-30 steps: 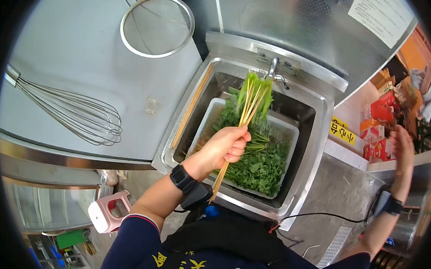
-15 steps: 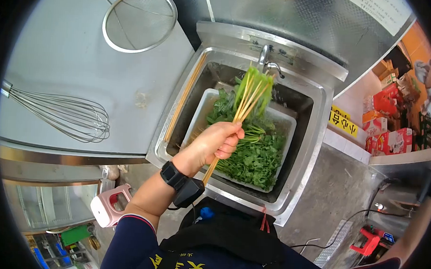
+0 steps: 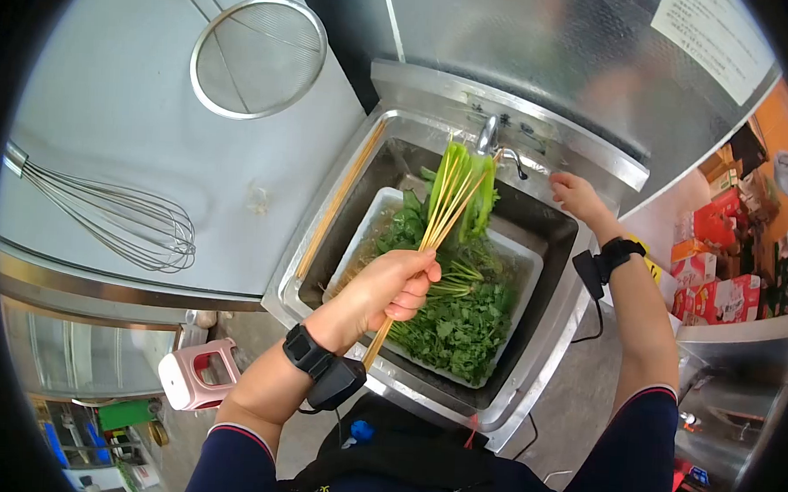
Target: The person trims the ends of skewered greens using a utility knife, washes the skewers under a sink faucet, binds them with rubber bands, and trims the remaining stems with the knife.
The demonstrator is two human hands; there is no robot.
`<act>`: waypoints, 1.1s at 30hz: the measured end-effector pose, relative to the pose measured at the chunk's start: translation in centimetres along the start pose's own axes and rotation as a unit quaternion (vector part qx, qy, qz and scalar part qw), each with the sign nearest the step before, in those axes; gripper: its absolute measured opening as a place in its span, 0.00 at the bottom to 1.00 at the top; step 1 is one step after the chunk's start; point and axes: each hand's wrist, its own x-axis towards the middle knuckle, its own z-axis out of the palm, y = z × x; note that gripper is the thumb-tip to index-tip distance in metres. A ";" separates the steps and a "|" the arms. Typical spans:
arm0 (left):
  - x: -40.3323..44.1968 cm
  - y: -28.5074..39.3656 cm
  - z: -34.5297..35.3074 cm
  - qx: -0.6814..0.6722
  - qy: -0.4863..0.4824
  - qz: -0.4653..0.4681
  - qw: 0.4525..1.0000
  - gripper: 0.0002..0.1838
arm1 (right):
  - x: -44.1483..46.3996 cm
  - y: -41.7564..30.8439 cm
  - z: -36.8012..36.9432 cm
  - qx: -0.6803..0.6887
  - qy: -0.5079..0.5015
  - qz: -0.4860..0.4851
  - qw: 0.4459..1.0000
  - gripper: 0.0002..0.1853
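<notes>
Left hand [image 3: 394, 288] closed round skewers [image 3: 433, 234]: likely light, stiff, hold below slippery-looking greens [image 3: 477, 207]; right hand [image 3: 579, 199] half-curled, grip unclear

the tub [image 3: 526, 291] is in the sink [image 3: 543, 345], with leaves [image 3: 460, 332] in it. the left hand [image 3: 392, 290] has thin sticks [image 3: 437, 221] in it, over the tub. the tap [image 3: 488, 134] is at the back. long sticks [image 3: 341, 200] lie on the sink's left edge. left of that is the table [image 3: 110, 110]. on it, the sieve [image 3: 260, 57] lies behind the whisk [image 3: 122, 221].
</notes>
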 end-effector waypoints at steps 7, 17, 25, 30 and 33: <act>0.2 0.6 -1.3 0.001 0.008 -0.007 1.000 0.15 | 2.6 -1.0 2.0 0.170 -0.127 0.102 0.972 0.19; -0.2 -0.5 -1.3 0.027 -0.019 -0.045 0.998 0.15 | 5.6 -5.0 1.1 0.451 -0.118 0.186 0.865 0.16; 1.6 -5.4 3.4 -0.206 -0.045 0.100 0.972 0.13 | -15.4 -9.9 2.2 0.331 -0.303 0.107 0.887 0.23; 3.9 -9.3 7.3 -0.170 0.024 0.243 0.955 0.16 | -27.2 -13.9 6.0 0.478 -0.254 0.251 0.803 0.17; 3.2 -10.5 7.6 -0.137 0.026 0.264 0.954 0.17 | -28.6 -14.1 6.6 0.452 -0.194 0.254 0.833 0.12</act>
